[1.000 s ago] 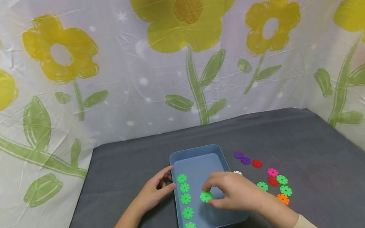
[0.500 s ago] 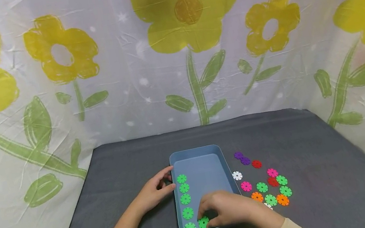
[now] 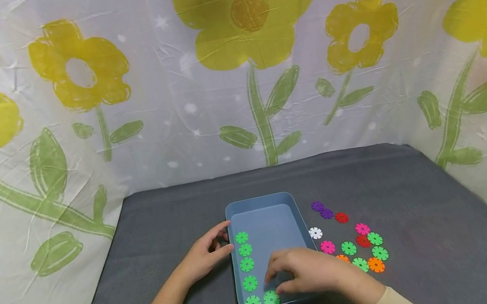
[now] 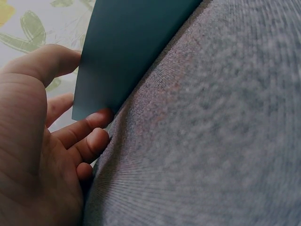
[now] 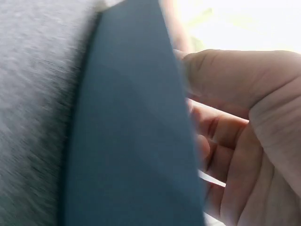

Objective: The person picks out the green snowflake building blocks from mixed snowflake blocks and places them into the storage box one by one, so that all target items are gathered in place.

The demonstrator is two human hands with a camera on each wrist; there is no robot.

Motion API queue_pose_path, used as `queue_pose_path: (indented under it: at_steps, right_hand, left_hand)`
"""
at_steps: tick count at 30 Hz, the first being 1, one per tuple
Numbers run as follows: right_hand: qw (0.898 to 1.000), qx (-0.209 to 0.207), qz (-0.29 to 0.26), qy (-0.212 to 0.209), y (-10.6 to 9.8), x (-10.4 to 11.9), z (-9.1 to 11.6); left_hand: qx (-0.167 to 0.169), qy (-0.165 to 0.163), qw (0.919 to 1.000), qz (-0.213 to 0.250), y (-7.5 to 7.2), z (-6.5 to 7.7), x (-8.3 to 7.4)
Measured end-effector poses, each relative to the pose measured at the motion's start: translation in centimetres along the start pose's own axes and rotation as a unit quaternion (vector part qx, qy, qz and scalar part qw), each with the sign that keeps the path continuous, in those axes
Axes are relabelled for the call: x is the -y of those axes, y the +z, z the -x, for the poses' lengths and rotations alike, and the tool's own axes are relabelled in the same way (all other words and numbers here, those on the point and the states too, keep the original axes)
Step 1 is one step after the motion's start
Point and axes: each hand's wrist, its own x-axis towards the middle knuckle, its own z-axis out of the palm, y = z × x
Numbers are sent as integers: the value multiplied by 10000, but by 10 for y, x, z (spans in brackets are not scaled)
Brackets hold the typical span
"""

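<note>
Fingers and thumb of your right hand [image 3: 305,270] stand apart over the blue tray [image 3: 266,224]. The sixth green notched disc [image 3: 271,298] lies flat at the tray's near end, by your thumb tip; contact cannot be told. Five green discs [image 3: 247,264] form a column along the left wall. Your left hand [image 3: 204,256], fingers and thumb spaced, touches that wall. Loose multicoloured discs [image 3: 348,248] lie right of the tray on gray cloth [image 3: 423,229].
</note>
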Motion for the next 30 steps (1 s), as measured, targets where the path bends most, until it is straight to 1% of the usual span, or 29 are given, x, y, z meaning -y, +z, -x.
queue_pose_path:
  at_steps: [5, 11, 19, 25, 29, 30]
  right_hand:
    - [9991, -342, -173, 157, -16, 3, 10]
    - [9968, -779, -70, 194, -34, 3, 24]
    - [9910, -1224, -121, 535, -56, -1, 47]
    - [9850, -1473, -308, 849, -71, -13, 64]
    - [9811, -1477, -546, 1122, -78, -31, 74]
    - [9793, -1471, -612, 1248, -79, -36, 77]
  left_hand:
    - [9, 58, 10000, 52, 0, 0, 2]
    - [12, 49, 10000, 4, 0, -1, 2]
    - [16, 126, 9999, -32, 0, 1, 1]
    - [23, 15, 10000, -43, 0, 0, 1]
    - [13, -28, 10000, -45, 0, 0, -1]
    - [16, -36, 10000, -50, 1, 0, -1]
